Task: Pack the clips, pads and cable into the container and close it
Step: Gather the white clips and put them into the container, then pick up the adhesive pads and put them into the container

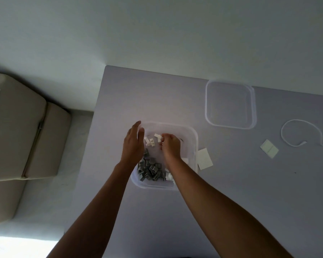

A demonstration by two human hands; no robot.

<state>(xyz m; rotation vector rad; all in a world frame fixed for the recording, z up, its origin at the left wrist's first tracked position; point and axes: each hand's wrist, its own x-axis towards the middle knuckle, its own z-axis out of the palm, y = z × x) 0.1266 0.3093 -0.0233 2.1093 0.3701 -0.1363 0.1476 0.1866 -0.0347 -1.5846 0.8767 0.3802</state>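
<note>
Grey table, container under hands

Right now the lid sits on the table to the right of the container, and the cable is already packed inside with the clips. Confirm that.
Not quite. The lid does sit on the table, right of the container, but the cable is not inside: the head view shows it lying on the table right of the lid. Only clips are seen inside.
</note>
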